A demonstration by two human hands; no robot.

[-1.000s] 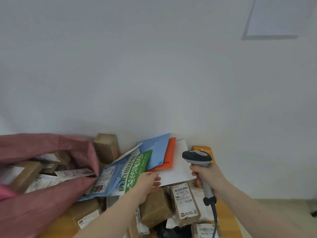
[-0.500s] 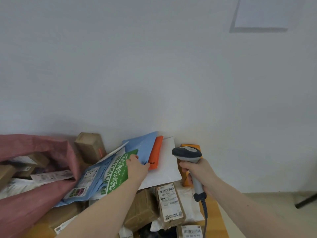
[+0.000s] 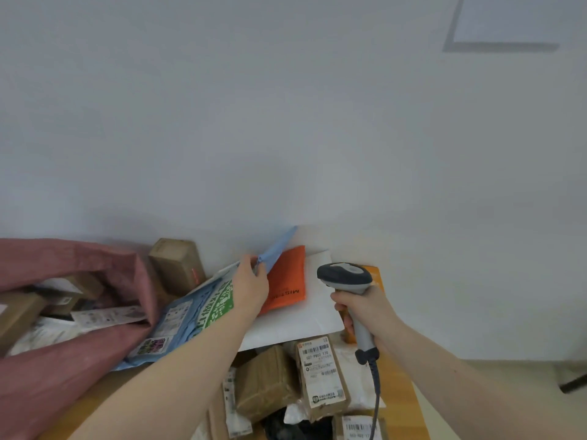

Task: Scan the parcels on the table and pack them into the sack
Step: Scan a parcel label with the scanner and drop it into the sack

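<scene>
Fingers (image 3: 254, 268) of left hand (image 3: 251, 287) pinch blue mailer (image 3: 278, 250), long axis slanting away from scanner (image 3: 344, 276) gripped in right hand (image 3: 365, 308).

Left hand (image 3: 251, 285) pinches blue mailer (image 3: 278, 249) corner; right hand (image 3: 365, 308) grips scanner (image 3: 344, 276); pink sack (image 3: 63, 360) left.

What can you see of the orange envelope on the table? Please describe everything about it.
The orange envelope is a flat, slightly puffy mailer with dark printed letters near its lower edge. It lies tilted on a white mailer. A blue envelope, which the left hand pinches and lifts, overlaps its left edge. That hand hides its lower left corner.
</scene>
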